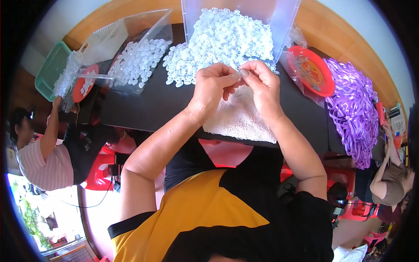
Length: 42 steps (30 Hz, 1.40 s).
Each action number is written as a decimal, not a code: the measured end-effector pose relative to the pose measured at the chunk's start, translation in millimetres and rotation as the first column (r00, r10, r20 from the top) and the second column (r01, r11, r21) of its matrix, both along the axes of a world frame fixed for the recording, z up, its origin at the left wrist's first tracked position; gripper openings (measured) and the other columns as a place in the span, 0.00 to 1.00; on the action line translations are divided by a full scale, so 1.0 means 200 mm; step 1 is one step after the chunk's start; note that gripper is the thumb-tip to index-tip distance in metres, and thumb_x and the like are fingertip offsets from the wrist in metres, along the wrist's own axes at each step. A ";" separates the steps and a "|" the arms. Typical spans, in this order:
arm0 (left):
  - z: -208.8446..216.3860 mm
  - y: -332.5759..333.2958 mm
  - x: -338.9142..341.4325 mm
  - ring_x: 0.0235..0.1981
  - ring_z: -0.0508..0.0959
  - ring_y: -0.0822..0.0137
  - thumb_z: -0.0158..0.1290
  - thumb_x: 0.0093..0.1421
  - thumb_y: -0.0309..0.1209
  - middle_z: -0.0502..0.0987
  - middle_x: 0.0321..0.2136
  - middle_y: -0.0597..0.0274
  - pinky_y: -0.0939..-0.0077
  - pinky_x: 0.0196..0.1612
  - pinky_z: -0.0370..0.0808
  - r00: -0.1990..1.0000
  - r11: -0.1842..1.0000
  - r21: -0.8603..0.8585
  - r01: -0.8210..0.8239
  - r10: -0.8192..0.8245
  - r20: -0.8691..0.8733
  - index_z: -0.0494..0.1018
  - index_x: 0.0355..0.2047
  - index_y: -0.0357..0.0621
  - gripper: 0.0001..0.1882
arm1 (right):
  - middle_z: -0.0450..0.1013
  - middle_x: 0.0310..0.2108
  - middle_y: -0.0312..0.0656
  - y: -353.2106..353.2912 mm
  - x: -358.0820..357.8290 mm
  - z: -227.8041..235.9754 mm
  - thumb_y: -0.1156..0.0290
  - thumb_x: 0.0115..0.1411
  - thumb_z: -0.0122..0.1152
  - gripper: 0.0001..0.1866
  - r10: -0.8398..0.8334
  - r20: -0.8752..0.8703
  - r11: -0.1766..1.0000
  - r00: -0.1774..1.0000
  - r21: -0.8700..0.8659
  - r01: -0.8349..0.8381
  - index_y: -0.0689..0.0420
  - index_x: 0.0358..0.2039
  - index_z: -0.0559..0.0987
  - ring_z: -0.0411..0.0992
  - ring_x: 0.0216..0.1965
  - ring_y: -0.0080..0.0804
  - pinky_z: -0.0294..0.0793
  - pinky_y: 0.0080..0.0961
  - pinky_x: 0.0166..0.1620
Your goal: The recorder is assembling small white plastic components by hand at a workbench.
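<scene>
Table, blk, w/ white pcs, nr wall

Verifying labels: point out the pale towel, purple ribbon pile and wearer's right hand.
Pale towel (240, 115): head view, middle of its visible cloth.
Purple ribbon pile (352, 113): head view, middle of the heap.
Right hand (267, 89): head view, middle of the hand.

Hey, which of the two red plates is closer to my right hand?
The red plate beside the purple ribbon pile, right of your right hand. The other red plate lies far left, near the green basket.
</scene>
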<state>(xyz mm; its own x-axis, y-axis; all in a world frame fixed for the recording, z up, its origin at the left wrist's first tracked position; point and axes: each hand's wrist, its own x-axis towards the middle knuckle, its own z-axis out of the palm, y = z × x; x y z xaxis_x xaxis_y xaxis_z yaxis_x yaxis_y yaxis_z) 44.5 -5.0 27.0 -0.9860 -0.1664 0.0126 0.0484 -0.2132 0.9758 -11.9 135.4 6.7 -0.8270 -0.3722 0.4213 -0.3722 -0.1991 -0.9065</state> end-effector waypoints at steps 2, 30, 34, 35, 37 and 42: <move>0.01 0.03 -0.05 0.19 0.70 0.75 0.55 0.60 0.25 0.76 0.23 0.61 0.82 0.22 0.66 1.000 1.000 -0.008 0.008 -0.008 -0.019 0.73 0.30 0.34 0.06 | 0.74 0.29 0.37 0.01 0.00 0.02 0.77 0.63 0.55 0.04 -0.025 0.023 0.999 0.999 -0.047 0.026 0.64 0.35 0.74 0.72 0.29 0.21 0.72 0.19 0.35; -0.08 0.03 -0.12 0.21 0.73 0.74 0.54 0.62 0.27 0.74 0.23 0.63 0.81 0.22 0.67 1.000 0.997 0.078 0.001 -0.002 0.012 0.73 0.33 0.36 0.06 | 0.73 0.24 0.35 0.03 -0.08 -0.04 0.77 0.61 0.57 0.02 -0.189 -0.113 0.968 0.976 0.144 0.204 0.62 0.33 0.75 0.69 0.26 0.18 0.70 0.19 0.30; -0.09 0.02 -0.13 0.21 0.73 0.74 0.54 0.62 0.28 0.75 0.23 0.63 0.81 0.21 0.67 1.000 0.994 0.110 -0.014 0.012 0.021 0.73 0.33 0.36 0.06 | 0.73 0.24 0.34 0.03 -0.07 -0.03 0.76 0.62 0.57 0.03 -0.223 -0.124 0.969 0.967 0.084 0.234 0.62 0.33 0.75 0.69 0.26 0.17 0.69 0.18 0.30; -0.09 0.02 -0.12 0.21 0.73 0.74 0.54 0.62 0.28 0.75 0.23 0.63 0.81 0.21 0.67 1.000 0.994 0.110 -0.015 0.013 0.020 0.73 0.33 0.36 0.06 | 0.73 0.23 0.34 0.03 -0.06 -0.03 0.76 0.62 0.57 0.04 -0.210 -0.144 0.966 0.967 0.122 0.228 0.62 0.33 0.75 0.69 0.25 0.18 0.69 0.18 0.30; -0.10 0.03 -0.12 0.21 0.73 0.74 0.54 0.62 0.28 0.75 0.23 0.63 0.82 0.21 0.67 1.000 0.991 0.132 -0.020 0.018 0.021 0.73 0.33 0.36 0.06 | 0.73 0.23 0.35 0.03 -0.06 -0.03 0.75 0.62 0.57 0.04 -0.197 -0.164 0.962 0.967 0.161 0.223 0.62 0.33 0.75 0.69 0.25 0.18 0.69 0.18 0.30; -0.09 0.03 -0.13 0.21 0.73 0.75 0.54 0.62 0.27 0.75 0.23 0.63 0.82 0.21 0.67 1.000 0.995 0.104 -0.008 0.007 0.009 0.73 0.33 0.35 0.06 | 0.73 0.23 0.36 0.03 -0.07 -0.03 0.75 0.63 0.57 0.04 -0.196 -0.207 0.957 0.959 0.173 0.233 0.62 0.33 0.74 0.69 0.23 0.20 0.69 0.19 0.29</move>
